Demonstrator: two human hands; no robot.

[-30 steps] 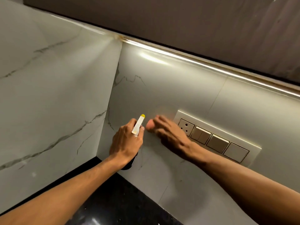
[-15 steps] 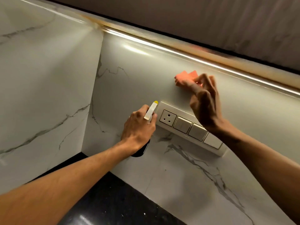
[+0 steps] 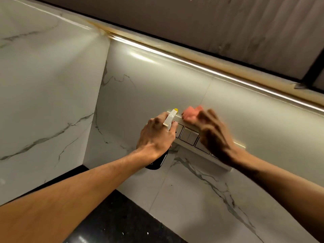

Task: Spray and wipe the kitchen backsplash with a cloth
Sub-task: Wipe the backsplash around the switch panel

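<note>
Left hand (image 3: 157, 137) clenched round spray bottle (image 3: 170, 118) beside switch panel (image 3: 189, 136). Right hand (image 3: 214, 135) — blurred, grip unreadable — bears orange cloth (image 3: 191, 114) on backsplash (image 3: 157, 85), dropped from higher up to the panel's top edge; wiping proceeds.

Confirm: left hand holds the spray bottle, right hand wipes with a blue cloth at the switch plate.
Wrong colour: the head view shows a pink cloth under the right hand at the switch plate. The left hand does hold the spray bottle.
</note>
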